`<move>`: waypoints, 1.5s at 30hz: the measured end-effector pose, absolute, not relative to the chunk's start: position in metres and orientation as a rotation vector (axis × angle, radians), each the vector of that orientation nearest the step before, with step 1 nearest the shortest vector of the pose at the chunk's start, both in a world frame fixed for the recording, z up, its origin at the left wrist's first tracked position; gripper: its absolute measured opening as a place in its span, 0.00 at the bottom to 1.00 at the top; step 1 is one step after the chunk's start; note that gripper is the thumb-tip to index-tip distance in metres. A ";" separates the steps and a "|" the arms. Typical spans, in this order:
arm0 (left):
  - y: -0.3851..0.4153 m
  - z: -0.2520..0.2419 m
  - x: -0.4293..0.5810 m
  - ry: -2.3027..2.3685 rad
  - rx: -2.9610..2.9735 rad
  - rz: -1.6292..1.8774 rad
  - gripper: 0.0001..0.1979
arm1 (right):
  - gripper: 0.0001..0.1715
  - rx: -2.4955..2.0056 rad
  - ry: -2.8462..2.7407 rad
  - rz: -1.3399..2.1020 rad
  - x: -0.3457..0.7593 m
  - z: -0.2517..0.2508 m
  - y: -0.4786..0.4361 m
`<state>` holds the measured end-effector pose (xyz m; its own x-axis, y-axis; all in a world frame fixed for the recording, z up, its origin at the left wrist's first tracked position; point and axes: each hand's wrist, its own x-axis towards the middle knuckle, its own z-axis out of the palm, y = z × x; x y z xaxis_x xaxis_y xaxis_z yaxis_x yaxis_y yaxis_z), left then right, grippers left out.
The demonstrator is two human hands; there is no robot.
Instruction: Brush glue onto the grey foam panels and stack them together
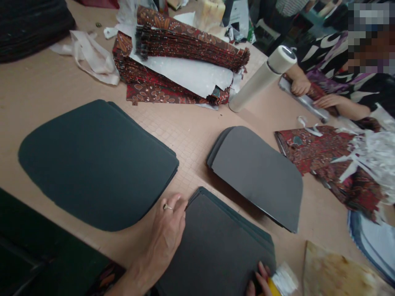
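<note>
A stack of dark grey-green sheets (222, 242) lies at the bottom centre. My left hand (168, 230), with a ring on one finger, is closed against the stack's left edge, fingers bent and together. Its thumb is hidden. My right hand (262, 279), partly cut off by the frame's bottom, touches the stack's right side with its fingertips. Tucked in that hand is a brush (282, 281) with yellow on it and pale bristles. A larger stack of rounded dark green sheets (98, 164) lies to the left, and a stack of grey rounded sheets (259, 172) to the right.
Bundles of patterned fabric (185, 53) lie at the back beside a tall pale flask (262, 78). More patterned pieces (324, 152) and white scraps (376, 156) are at right. Another person's hands (311, 92) work across the table. A stained board (336, 271) sits bottom right.
</note>
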<state>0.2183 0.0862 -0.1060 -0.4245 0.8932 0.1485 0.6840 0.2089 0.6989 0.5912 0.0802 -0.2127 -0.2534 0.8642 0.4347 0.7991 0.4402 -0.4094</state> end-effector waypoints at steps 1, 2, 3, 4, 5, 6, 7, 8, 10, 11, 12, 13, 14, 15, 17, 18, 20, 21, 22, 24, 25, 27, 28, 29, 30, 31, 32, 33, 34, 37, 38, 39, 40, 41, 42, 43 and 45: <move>0.088 -0.099 0.224 2.215 1.570 1.000 0.18 | 0.11 -1.402 -2.086 0.145 0.590 -0.213 0.078; 0.091 -0.093 0.233 2.166 1.685 0.976 0.19 | 0.11 -1.410 -2.087 0.148 0.589 -0.213 0.077; 0.095 -0.088 0.244 2.048 1.822 0.948 0.19 | 0.10 -1.416 -2.086 0.150 0.587 -0.213 0.076; 0.099 -0.086 0.255 1.890 1.964 0.907 0.20 | 0.10 -1.429 -2.076 0.148 0.584 -0.212 0.075; 0.103 -0.085 0.266 1.744 2.082 0.845 0.19 | 0.10 -1.441 -2.061 0.141 0.582 -0.211 0.075; 0.108 -0.088 0.275 1.632 2.178 0.761 0.19 | 0.10 -1.449 -2.049 0.135 0.578 -0.209 0.075; 0.112 -0.092 0.280 1.566 2.246 0.662 0.19 | 0.10 -1.456 -2.042 0.130 0.576 -0.208 0.075; 0.115 -0.098 0.282 1.561 2.279 0.563 0.19 | 0.10 -1.463 -2.036 0.122 0.573 -0.206 0.076; 0.120 -0.111 0.275 1.648 2.311 0.404 0.22 | 0.11 -1.484 -2.034 0.117 0.570 -0.204 0.078; 0.121 -0.116 0.269 1.755 2.293 0.356 0.24 | 0.11 -1.499 -2.035 0.120 0.569 -0.203 0.079; 0.121 -0.120 0.262 1.853 2.278 0.319 0.26 | 0.12 -1.512 -2.034 0.125 0.567 -0.201 0.081; 0.121 -0.122 0.255 1.937 2.262 0.302 0.28 | 0.12 -1.518 -2.030 0.123 0.562 -0.198 0.082; 0.121 -0.123 0.251 1.987 2.260 0.296 0.29 | 0.12 -1.512 -2.017 0.109 0.555 -0.195 0.084; 0.121 -0.123 0.248 2.005 2.268 0.297 0.29 | 0.11 -1.502 -2.014 0.100 0.546 -0.190 0.086; 0.120 -0.122 0.248 2.006 2.285 0.310 0.28 | 0.11 -1.458 -2.023 0.088 0.520 -0.177 0.092; 0.121 -0.122 0.249 2.007 2.290 0.316 0.28 | 0.12 -1.449 -2.083 0.144 0.507 -0.170 0.095; 0.121 -0.124 0.250 2.022 2.299 0.332 0.27 | 0.10 -1.420 -2.161 0.246 0.488 -0.157 0.102; 0.121 -0.125 0.250 2.033 2.305 0.337 0.27 | 0.10 -1.431 -2.176 0.288 0.486 -0.152 0.105; 0.121 -0.126 0.249 2.038 2.315 0.333 0.27 | 0.10 -1.465 -2.147 0.301 0.489 -0.148 0.107; 0.122 -0.125 0.246 2.039 2.336 0.313 0.26 | 0.12 -1.586 -2.016 0.279 0.507 -0.146 0.107; 0.122 -0.123 0.247 2.057 2.338 0.310 0.26 | 0.13 -1.649 -1.937 0.244 0.518 -0.147 0.106; 0.123 -0.115 0.257 2.102 2.333 0.333 0.25 | 0.14 -1.718 -1.834 0.174 0.535 -0.151 0.102; 0.124 -0.110 0.267 2.101 2.337 0.351 0.25 | 0.14 -1.710 -1.830 0.148 0.539 -0.154 0.099; 0.124 -0.105 0.280 2.066 2.358 0.368 0.25 | 0.13 -1.677 -1.852 0.127 0.538 -0.156 0.097; 0.125 -0.101 0.295 1.992 2.391 0.376 0.26 | 0.12 -1.630 -1.890 0.110 0.535 -0.158 0.096; 0.127 -0.099 0.310 1.861 2.448 0.364 0.26 | 0.11 -1.580 -1.936 0.102 0.530 -0.160 0.095; 0.128 -0.099 0.323 1.733 2.502 0.361 0.26 | 0.10 -1.536 -1.977 0.096 0.524 -0.161 0.094; 0.128 -0.100 0.332 1.641 2.532 0.355 0.25 | 0.10 -1.504 -2.005 0.084 0.519 -0.161 0.094; 0.128 -0.104 0.334 1.595 2.545 0.340 0.25 | 0.09 -1.488 -2.019 0.074 0.515 -0.162 0.094; 0.120 -0.116 0.304 1.790 2.477 0.292 0.26 | 0.09 -1.495 -2.014 0.077 0.512 -0.160 0.097; 0.114 -0.118 0.285 1.935 2.419 0.282 0.26 | 0.09 -1.501 -2.016 0.096 0.513 -0.159 0.098; 0.106 -0.118 0.264 2.090 2.349 0.313 0.26 | 0.10 -1.506 -2.015 0.124 0.514 -0.158 0.098; 0.096 -0.116 0.245 2.205 2.267 0.351 0.27 | 0.10 -1.511 -1.996 0.145 0.517 -0.157 0.097; 0.086 -0.112 0.230 2.241 2.222 0.396 0.28 | 0.10 -1.517 -1.961 0.156 0.520 -0.155 0.095; 0.075 -0.106 0.219 2.239 2.192 0.436 0.28 | 0.11 -1.521 -1.917 0.154 0.523 -0.153 0.090; 0.064 -0.099 0.213 2.215 2.171 0.466 0.30 | 0.12 -1.524 -1.875 0.140 0.527 -0.150 0.084; 0.042 -0.085 0.217 2.072 2.187 0.439 0.34 | 0.16 -1.516 -1.857 0.098 0.535 -0.144 0.063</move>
